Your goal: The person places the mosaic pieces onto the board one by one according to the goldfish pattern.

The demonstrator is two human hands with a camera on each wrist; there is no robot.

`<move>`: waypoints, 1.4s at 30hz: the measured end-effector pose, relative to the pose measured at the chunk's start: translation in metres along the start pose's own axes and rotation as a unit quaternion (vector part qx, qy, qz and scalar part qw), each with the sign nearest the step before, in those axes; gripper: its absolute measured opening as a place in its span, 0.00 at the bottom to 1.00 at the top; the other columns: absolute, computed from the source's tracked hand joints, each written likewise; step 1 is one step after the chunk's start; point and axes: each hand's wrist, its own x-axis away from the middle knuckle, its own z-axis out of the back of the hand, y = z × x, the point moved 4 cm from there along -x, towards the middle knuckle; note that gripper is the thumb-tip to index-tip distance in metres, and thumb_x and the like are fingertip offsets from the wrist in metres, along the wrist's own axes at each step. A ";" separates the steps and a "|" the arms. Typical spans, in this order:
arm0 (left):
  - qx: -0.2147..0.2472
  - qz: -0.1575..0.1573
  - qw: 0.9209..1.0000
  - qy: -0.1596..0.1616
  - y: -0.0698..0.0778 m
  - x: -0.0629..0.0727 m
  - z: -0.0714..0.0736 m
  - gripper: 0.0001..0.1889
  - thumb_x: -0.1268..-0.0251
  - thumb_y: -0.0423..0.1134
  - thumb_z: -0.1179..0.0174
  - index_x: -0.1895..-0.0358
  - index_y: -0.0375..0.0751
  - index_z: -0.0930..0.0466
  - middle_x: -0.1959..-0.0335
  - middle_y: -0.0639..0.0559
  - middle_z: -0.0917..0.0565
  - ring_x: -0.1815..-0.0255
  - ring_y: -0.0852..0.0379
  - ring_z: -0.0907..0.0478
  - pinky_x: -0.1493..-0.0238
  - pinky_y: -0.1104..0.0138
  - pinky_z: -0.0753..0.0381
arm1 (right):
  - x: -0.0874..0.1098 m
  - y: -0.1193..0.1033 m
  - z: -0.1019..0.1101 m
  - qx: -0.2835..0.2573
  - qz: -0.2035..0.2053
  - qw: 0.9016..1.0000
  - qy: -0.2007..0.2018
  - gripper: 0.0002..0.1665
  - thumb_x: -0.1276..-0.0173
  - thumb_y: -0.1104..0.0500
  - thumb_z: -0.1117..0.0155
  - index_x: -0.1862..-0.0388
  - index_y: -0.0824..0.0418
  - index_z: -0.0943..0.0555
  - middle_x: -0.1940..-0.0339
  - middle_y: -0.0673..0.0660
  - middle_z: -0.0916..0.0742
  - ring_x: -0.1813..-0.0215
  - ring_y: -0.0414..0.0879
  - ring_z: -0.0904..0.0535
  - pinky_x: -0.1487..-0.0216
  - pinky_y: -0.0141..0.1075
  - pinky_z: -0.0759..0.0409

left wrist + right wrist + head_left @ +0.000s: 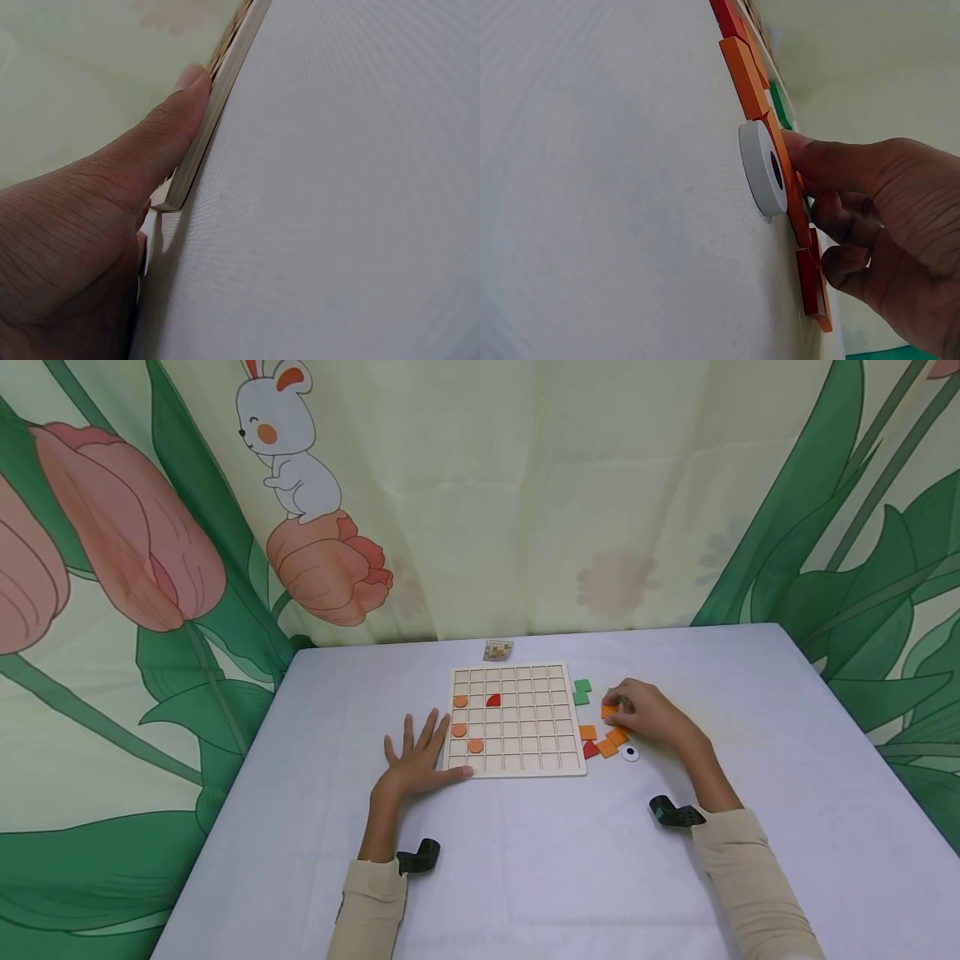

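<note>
A wooden grid board (pixel 525 727) lies on the table with several orange discs (pixel 459 730) and a red quarter-circle piece (pixel 493 700) on it. My left hand (pixel 416 762) rests at its left side, fingers spread, with the thumb (pixel 191 97) on the board's near corner. Right of the board, my right hand (pixel 647 714) pinches an orange square tile (pixel 609 712) between thumb and fingertips. Just below that hand lie more orange tiles (pixel 617 736) and a white disc with a black centre (pixel 630 752). In the right wrist view the disc (pixel 763 169) partly hides the tiles behind it.
Green pieces (pixel 581 697) and a red piece (pixel 591 749) lie along the board's right edge. A small patterned card or packet (pixel 498 650) sits behind the board. The white-covered table (pixel 525 860) ends at a printed curtain (pixel 525 527).
</note>
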 end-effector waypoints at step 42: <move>-0.005 0.010 1.000 -0.008 -0.004 -0.003 -0.003 0.58 0.48 0.74 0.41 0.20 0.55 0.62 0.19 0.53 0.66 0.24 0.39 0.83 0.36 0.32 0.79 | -0.025 -0.054 -0.015 -0.001 0.092 0.996 -0.017 0.17 0.37 0.55 0.28 0.54 0.63 0.16 0.62 0.54 0.21 0.67 0.45 0.29 0.69 0.33 0.29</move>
